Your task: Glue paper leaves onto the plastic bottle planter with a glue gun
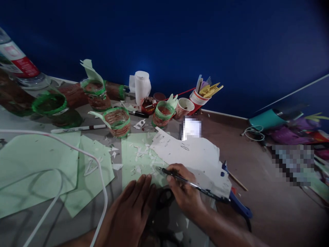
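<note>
My right hand [185,192] is closed around a black pen [191,184], its tip touching the edge of a white sheet [195,154] and a light green sheet [137,156]. My left hand [131,209] lies flat beside it, fingers stretched out together, pressing on the green sheet's near edge. Black scissors [164,199] lie between the two hands. Small white paper scraps [140,159] are scattered just beyond the pen tip.
More green sheets [38,168] cover the left of the table. Several cut bottle bottoms wrapped in green tape [117,121] stand behind, with a marker [77,129], tissue roll [142,85], paper cups [199,97] and a blue tool [239,204]. A white cable [100,175] crosses in front.
</note>
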A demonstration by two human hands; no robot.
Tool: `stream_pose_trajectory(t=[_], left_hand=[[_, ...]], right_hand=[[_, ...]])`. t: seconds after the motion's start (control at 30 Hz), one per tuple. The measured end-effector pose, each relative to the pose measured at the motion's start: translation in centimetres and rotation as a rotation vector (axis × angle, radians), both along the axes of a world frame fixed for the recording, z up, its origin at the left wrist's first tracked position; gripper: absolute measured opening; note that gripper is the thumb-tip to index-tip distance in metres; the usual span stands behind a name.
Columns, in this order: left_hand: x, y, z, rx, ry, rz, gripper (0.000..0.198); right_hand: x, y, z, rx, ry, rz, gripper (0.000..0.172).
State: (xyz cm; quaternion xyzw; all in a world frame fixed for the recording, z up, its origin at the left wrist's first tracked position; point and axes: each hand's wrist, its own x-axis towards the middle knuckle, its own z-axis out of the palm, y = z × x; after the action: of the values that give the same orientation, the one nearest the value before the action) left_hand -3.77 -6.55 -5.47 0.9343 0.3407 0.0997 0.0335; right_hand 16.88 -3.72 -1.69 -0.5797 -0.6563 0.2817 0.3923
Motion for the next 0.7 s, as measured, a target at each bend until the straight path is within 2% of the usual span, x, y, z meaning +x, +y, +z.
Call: stream_pose_trajectory(t=[0.1,0.4,0.7], left_hand=[[-0.01,0.04,-0.05,-0.003,0.034,0.024,0.076],[0.04,0.21,0.42,0.049,0.010,0.017,0.078],[0.15,0.41,0.61,0.098,-0.005,0.012,0.069]], right_hand=[[-0.32,0.29,0.11,0.044,-0.041,-0.017,0.005],[-0.48,0.30,-0.61,0.079,-0.078,-0.016,0.008],[-0.52,0.45,-0.60,0.086,-0.102,-0.006,0.007]])
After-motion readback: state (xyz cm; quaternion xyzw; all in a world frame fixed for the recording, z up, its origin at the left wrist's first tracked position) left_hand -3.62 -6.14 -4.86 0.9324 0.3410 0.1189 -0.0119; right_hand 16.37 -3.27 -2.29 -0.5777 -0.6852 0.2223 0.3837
